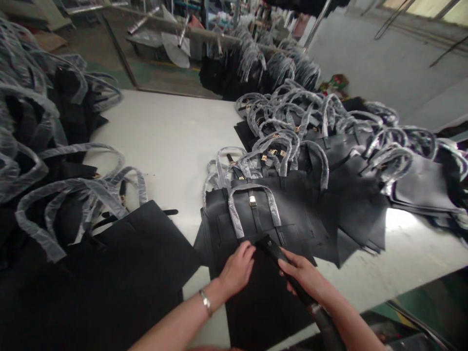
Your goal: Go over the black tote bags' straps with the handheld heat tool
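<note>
My left hand point(237, 267), with a bracelet at its wrist, is closed with its fingertips pinched at the top edge of a black leather-like bag panel point(263, 297). My right hand point(302, 273) is wrapped round a long black strap-like piece point(272, 248), which runs from the panel's top edge down toward the lower right; its exact kind is hard to make out. Just beyond both hands lies a black bag piece point(234, 214) with a plastic-wrapped handle point(234, 219) and a gold-coloured clasp point(252, 201).
Black bag pieces with wrapped handles point(292, 122) are heaped at the back right of the white table point(164, 126). Another pile point(135, 253) covers the left side. Behind the table, more hang from a metal rack point(226, 39), beside a pale wall point(383, 63).
</note>
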Demonstrator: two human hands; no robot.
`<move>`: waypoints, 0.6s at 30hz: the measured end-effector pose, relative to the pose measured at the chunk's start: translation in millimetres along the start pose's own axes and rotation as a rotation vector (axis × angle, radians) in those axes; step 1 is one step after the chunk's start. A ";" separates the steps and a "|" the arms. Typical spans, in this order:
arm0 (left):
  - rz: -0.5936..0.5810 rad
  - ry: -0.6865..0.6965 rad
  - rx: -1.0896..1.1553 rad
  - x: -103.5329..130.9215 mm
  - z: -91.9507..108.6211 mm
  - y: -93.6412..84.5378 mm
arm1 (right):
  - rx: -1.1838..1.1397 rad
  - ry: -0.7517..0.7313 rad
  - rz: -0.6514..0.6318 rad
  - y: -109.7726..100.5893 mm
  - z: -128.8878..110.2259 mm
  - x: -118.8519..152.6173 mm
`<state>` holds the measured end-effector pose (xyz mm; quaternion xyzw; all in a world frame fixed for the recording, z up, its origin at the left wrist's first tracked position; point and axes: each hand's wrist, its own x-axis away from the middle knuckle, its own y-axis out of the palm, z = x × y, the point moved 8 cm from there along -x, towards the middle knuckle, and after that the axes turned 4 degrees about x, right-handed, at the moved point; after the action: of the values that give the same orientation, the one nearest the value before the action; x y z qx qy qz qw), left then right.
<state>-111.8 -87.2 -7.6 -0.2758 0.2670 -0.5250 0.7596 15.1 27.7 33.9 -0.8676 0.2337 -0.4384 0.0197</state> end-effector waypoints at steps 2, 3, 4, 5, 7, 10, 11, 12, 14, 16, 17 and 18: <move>0.110 -0.056 -0.074 -50.7 -18.1 -24.4 | 0.000 -0.042 -0.012 1.7 1.4 -2.0; 0.110 -0.048 -0.128 -76.7 -24.0 -33.2 | -0.002 -0.059 -0.012 3.1 2.3 -2.7; 0.061 -0.020 -0.183 -101.3 -28.1 -37.6 | -0.006 -0.072 -0.008 4.7 3.3 -3.4; -0.019 0.010 -0.232 -122.9 -31.4 -38.5 | -0.015 -0.084 -0.001 6.6 3.8 -4.2; -0.167 0.058 -0.301 -153.0 -36.4 -36.6 | -0.051 -0.114 0.038 8.6 2.5 -5.8; -0.241 0.085 -0.343 -170.1 -39.6 -34.6 | -0.155 -0.194 0.210 -4.2 -6.8 -4.3; -0.244 0.089 -0.353 -170.5 -39.7 -34.1 | -0.206 -0.221 0.279 -12.6 -9.8 -1.5; -0.248 0.094 -0.365 -169.3 -39.6 -33.6 | -0.257 -0.237 0.339 -21.8 -11.4 2.2; -0.249 0.104 -0.394 -165.8 -37.9 -35.1 | -0.336 -0.232 0.397 -37.7 -9.1 10.3; -0.240 0.128 -0.424 -164.2 -32.1 -41.4 | -0.368 -0.201 0.400 -47.6 -0.4 18.3; -0.233 0.167 -0.433 -164.4 -25.7 -46.0 | -0.373 -0.182 0.395 -49.9 5.8 22.1; -0.233 0.221 -0.432 -164.9 -17.2 -50.8 | -0.377 -0.165 0.390 -50.4 12.5 25.5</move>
<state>-207.3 51.2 34.9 -0.4016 0.4206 -0.5665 0.5838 57.2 59.7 57.4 -0.8274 0.4713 -0.3028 -0.0392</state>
